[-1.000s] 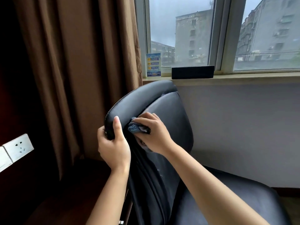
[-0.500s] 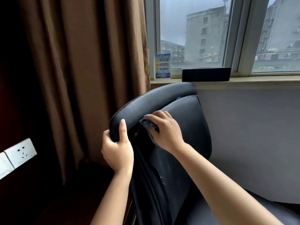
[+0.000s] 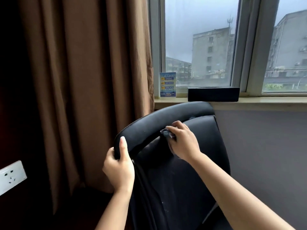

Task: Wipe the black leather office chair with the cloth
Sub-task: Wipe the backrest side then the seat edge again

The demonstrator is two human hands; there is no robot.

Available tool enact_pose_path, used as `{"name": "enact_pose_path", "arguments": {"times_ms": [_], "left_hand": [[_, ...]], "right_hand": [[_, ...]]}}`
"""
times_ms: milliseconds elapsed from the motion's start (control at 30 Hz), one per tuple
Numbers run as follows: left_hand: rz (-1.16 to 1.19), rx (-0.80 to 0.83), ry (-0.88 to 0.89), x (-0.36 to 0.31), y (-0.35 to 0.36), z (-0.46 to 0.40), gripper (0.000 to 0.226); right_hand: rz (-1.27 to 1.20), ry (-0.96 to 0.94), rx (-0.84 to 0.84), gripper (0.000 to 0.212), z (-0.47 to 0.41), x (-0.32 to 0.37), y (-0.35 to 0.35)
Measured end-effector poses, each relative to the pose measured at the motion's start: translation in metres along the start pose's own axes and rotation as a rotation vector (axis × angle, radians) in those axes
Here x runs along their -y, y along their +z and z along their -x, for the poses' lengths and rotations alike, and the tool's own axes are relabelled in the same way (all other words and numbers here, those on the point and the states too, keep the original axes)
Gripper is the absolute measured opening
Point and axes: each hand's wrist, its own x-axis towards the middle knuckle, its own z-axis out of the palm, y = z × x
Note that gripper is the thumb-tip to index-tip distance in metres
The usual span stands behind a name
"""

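You can see only one printed item: a small blue card [image 3: 167,85] standing upright on the window sill [image 3: 259,101], just left of a black box [image 3: 213,94]. Its face carries yellow and white bands of text with what look like numbered rows, but you cannot read any word or number on it because the print is too small and blurred. You find no readable brand or label anywhere else.
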Motion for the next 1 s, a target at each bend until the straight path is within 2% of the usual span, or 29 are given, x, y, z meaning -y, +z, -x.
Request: {"name": "enact_pose_path", "arguments": {"times_ms": [67,200,300,400,567,633,700,767,900,1000], "left_hand": [[-0.017,-0.003,-0.008,0.004,0.005,-0.003,0.060],[-0.064,-0.024,0.015,0.009,0.012,-0.008,0.060],[-0.043,0.001,0.004,0.006,0.013,-0.009,0.054],[0.022,0.035,-0.038,0.004,0.015,-0.008,0.055],[0.015,0.019,-0.043,0.009,0.027,-0.013,0.053],[-0.032,0.005,-0.050,0.011,0.031,-0.014,0.052],[-0.162,-0.021,-0.043,0.010,0.035,-0.011,0.055],[-0.266,-0.032,0.061,0.004,0.039,-0.009,0.051],[-0.510,-0.037,0.538,0.000,0.052,-0.006,0.049],[-0.677,0.080,0.785,-0.006,0.069,0.004,0.058]], "right_hand": [[-0.045,-0.042,-0.008,0.024,0.004,0.008,0.006],[-0.153,-0.311,0.083,0.028,0.022,0.045,0.011],[-0.080,-0.369,0.104,0.028,0.014,0.035,0.009],[0.005,-0.181,0.040,0.030,-0.006,-0.005,0.003],[0.081,0.219,0.111,0.028,-0.031,-0.069,-0.002],[0.024,0.292,0.094,0.028,-0.032,-0.072,0.002],[-0.005,0.287,0.068,0.031,-0.026,-0.067,0.007],[-0.024,0.211,0.031,0.034,-0.018,-0.058,0.009],[-0.022,-0.102,-0.002,0.034,-0.004,-0.032,0.015],[-0.014,-0.188,0.025,0.035,-0.002,-0.027,0.016]]}}
